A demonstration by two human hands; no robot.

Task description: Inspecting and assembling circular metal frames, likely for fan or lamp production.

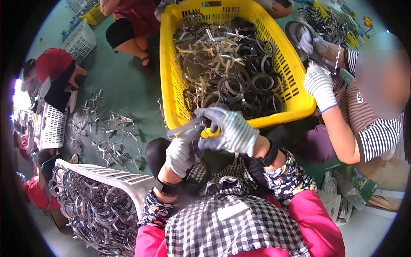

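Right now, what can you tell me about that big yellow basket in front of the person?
The yellow basket is a large rectangular crate that looks like plastic, with slotted, lattice-like walls and a thick rolled rim. It sits upright on the green floor, filled with a tangled heap of metal rings and clamp bands, some shiny, some dark. Its near rim lies just behind the person's gloved right hand and left hand, which hold a thin metal strip in front of it. Whether they touch the rim is unclear.

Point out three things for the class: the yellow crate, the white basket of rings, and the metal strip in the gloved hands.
yellow crate (168, 77), head view, on its left wall.
white basket (115, 176), head view, on its upper rim.
metal strip (183, 128), head view, on the middle of its length.
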